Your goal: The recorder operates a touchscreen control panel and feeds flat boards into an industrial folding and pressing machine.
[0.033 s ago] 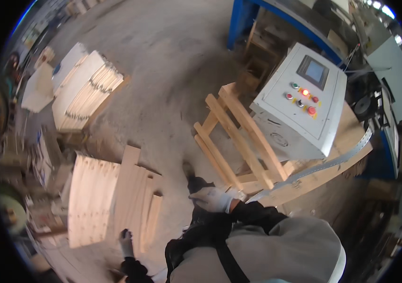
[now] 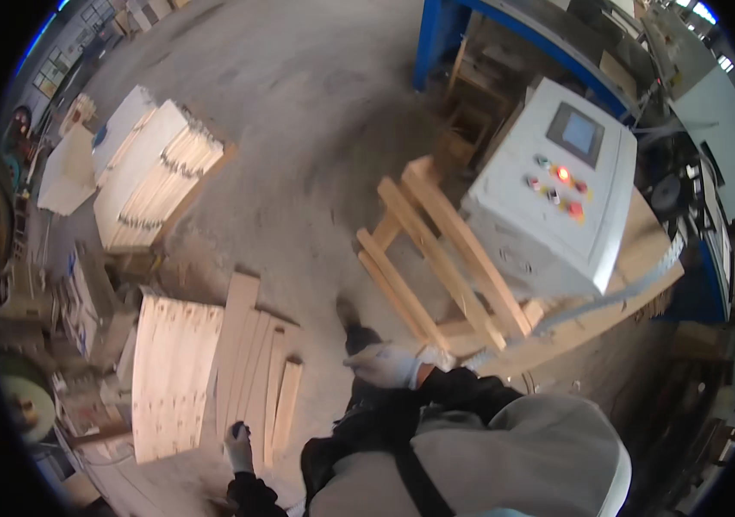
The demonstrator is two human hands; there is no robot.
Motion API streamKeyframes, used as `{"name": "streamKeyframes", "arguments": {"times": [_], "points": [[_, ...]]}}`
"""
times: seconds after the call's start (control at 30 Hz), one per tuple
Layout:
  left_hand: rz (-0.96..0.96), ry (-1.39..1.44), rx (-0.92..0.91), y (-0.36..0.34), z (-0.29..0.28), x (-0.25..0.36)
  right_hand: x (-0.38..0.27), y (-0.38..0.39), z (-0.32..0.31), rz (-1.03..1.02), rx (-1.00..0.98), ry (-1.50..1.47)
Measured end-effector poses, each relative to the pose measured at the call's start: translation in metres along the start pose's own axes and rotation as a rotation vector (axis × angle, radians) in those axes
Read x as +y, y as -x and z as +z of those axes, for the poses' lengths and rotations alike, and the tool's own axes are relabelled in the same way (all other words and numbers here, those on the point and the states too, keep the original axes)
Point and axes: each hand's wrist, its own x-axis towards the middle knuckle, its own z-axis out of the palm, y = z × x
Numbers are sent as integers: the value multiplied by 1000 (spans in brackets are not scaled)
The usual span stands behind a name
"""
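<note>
Brown boards (image 2: 242, 362) lay on the floor (image 2: 281, 172) near the left hand (image 2: 238, 448), probably stiff and light, best gripped by long edges; finger spread there and on the right hand (image 2: 387, 366) couldn't be told

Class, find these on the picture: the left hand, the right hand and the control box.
Left hand (image 2: 238, 449): head view, its gloved middle.
Right hand (image 2: 388, 366): head view, its gloved middle.
Control box (image 2: 547, 226): head view, its sloping face.

Your gloves (image 2: 387, 366) are whitish, your sleeves (image 2: 468, 392) black, the wooden strips (image 2: 236, 345) light brown, the panel (image 2: 176, 379) cream with dark spots, and the control box (image 2: 510, 198) pale grey.
</note>
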Motion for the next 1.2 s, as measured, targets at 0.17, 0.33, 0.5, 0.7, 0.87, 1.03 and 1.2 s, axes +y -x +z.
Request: {"name": "streamKeyframes", "arguments": {"times": [0.17,0.33,0.5,0.7,0.87,1.03,1.2], "points": [[-287,-18,-300,-97,73,22,46,-150,-56,-12,-94,121],[-219,-331,-442,-269,176,185,66,-287,-200,22,175,210],[-111,-515,-525,-455,231,315,153,-393,-290,127,374,308],[278,-1105,-694,-709,208,456,192,-488,-377,514,417,276],[751,-1012,-471,-887,322,812,212,-590,-454,521,742,224],[1122,-811,-407,-956,485,1049,299,-699,-541,544,893,187],[946,-1020,-513,-994,565,1113,385,-791,-699,481,888,293]]}}
